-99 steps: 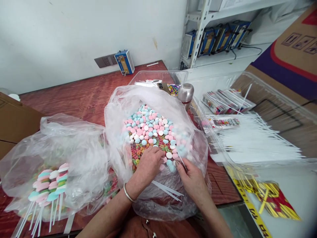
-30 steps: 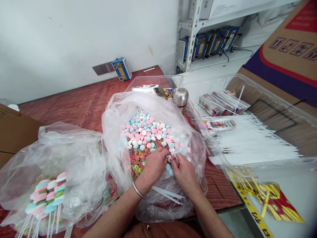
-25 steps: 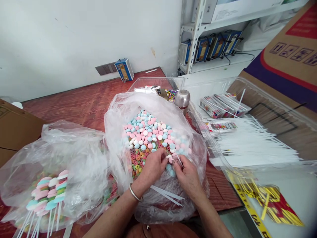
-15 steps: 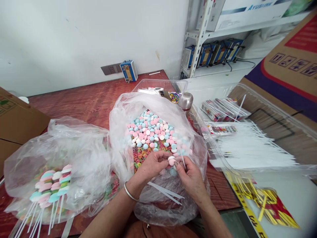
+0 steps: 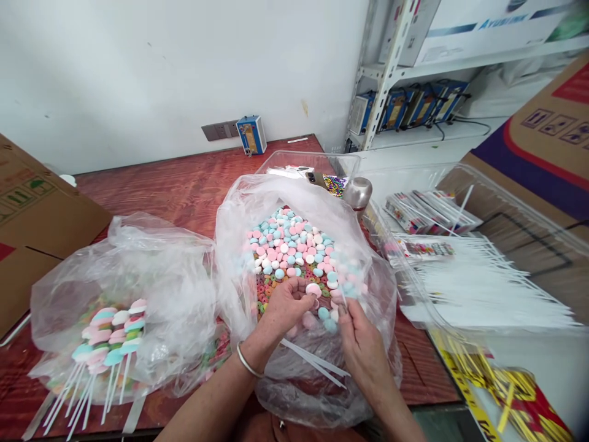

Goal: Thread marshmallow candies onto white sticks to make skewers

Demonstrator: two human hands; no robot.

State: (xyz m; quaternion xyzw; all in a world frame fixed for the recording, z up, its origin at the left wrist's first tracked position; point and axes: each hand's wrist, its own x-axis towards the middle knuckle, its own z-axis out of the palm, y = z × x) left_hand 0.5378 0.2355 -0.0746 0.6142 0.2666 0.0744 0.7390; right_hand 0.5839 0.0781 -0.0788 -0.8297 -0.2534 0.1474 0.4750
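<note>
My left hand (image 5: 288, 305), with a bangle at its wrist, pinches a pink and white candy disc (image 5: 313, 290) between thumb and fingers. To its right, my right hand (image 5: 363, 328) is closed on a thin white stick (image 5: 342, 293), which is partly hidden by the fingers. Disc and stick are apart. Both hands are over a large clear plastic bag (image 5: 234, 227) of pink, white and blue candy discs (image 5: 294, 239) and small coloured candy rings (image 5: 264, 290). Several loose white sticks (image 5: 317, 363) lie on the bag's near side, below the hands.
Candy skewers (image 5: 110, 341) lie on another plastic bag (image 5: 179, 294) at left, beside a cardboard box (image 5: 41, 227). A metal flask (image 5: 358, 193) stands behind the large bag. On the right, a clear tray (image 5: 427, 307) holds many white sticks (image 5: 488, 288), near yellow twist ties (image 5: 519, 393).
My hands have moved apart, with the disc staying in the left and the stick in the right. The whole view has shifted, so things appear slightly farther right.
</note>
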